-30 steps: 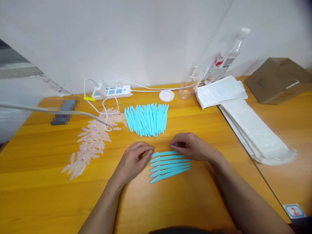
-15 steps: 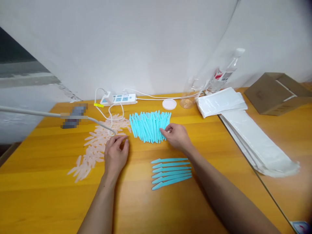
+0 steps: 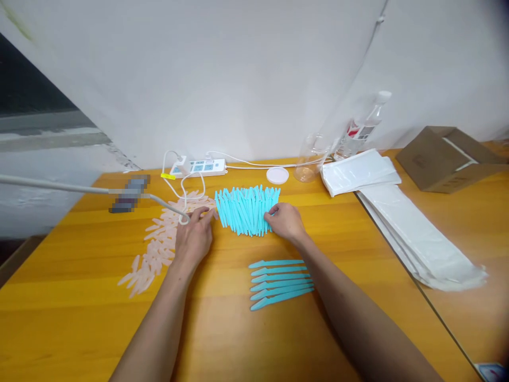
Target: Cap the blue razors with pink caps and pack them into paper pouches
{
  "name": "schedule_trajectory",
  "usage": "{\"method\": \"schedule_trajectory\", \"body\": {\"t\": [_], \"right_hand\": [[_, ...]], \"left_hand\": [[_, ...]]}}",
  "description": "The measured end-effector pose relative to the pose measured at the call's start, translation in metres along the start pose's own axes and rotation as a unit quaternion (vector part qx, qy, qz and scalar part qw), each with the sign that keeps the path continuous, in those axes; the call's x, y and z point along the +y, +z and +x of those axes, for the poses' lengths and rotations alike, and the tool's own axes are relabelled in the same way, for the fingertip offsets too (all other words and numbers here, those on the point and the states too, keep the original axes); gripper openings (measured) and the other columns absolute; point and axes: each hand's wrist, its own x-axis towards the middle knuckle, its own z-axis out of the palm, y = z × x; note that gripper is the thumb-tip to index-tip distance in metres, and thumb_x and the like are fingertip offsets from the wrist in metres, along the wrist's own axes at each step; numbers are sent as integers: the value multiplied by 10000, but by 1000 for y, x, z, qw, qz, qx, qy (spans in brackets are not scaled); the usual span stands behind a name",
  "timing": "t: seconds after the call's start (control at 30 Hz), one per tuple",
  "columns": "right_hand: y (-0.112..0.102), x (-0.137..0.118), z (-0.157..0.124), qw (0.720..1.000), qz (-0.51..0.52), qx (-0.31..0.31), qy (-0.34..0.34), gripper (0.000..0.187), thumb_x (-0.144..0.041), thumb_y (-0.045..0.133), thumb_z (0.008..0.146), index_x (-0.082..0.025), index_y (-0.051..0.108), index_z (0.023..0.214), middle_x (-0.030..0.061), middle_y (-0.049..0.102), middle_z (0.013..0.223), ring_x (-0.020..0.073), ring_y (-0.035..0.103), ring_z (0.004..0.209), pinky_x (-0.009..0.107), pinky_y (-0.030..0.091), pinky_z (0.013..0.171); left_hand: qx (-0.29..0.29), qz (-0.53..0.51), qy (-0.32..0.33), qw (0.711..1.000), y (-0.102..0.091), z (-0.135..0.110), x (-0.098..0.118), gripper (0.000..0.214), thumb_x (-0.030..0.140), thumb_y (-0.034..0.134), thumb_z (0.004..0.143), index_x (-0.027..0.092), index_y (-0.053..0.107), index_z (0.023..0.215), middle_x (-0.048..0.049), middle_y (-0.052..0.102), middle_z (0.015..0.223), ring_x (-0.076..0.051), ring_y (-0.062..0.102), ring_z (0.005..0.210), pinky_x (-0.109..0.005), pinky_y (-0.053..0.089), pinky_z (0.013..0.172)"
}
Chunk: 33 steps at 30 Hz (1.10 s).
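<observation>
A dense row of slim light-blue eyebrow razors (image 3: 244, 211) lies near the back middle of the table. At its right end, my right hand (image 3: 287, 222) is closed in a pinch on one razor, its fingertips over the handles. Pale pink, see-through caps (image 3: 159, 244) are spread in a loose heap on the left. My left hand (image 3: 194, 236) is palm down at the heap's right side, fingers slightly apart and touching the caps near the blue row. Several blue razors (image 3: 278, 286) lie side by side in front, their right ends partly hidden by my right forearm.
A white power strip (image 3: 199, 167) with cables stands by the wall; a thick grey cable (image 3: 59, 183) crosses at left. Behind are a round lid (image 3: 277, 175), a clear jar (image 3: 308, 162) and a water bottle (image 3: 360, 130). White plastic bags (image 3: 413, 228) and a cardboard box (image 3: 449, 159) lie right.
My left hand has moved away from me, up to the right end of the pink caps. My right hand stays at the blue row's right end. The view has shifted slightly.
</observation>
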Motion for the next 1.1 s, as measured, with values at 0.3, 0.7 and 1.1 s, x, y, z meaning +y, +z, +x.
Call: {"method": "schedule_trajectory", "body": {"t": [0.3, 0.7, 1.1], "right_hand": [[-2, 4, 4, 998, 68, -1, 14, 200, -359, 650, 751, -178, 728, 718, 75, 744, 766, 216, 679, 773, 257, 407, 632], [-51, 30, -20, 920, 318, -217, -76, 340, -495, 649, 810, -158, 635, 858, 14, 654, 716, 117, 561, 620, 231, 435, 600], [-56, 63, -48, 891, 272, -353, -89, 441, -616, 544, 893, -185, 615, 830, -64, 358, 613, 76, 266, 518, 213, 208, 448]], "left_hand": [[-29, -48, 38, 998, 3, 13, -5, 307, 315, 479, 942, 212, 763, 884, -124, 718, 1035, -314, 601, 986, -455, 450, 914], [-50, -524, -215, 823, -24, -20, 30, 407, 523, 687, 835, 163, 737, 1020, -44, 739, 853, -142, 615, 716, -253, 491, 693], [-158, -553, -225, 787, -4, -38, 59, 344, 476, 730, 819, 186, 759, 1001, -60, 777, 915, -172, 692, 820, -270, 541, 777]]}}
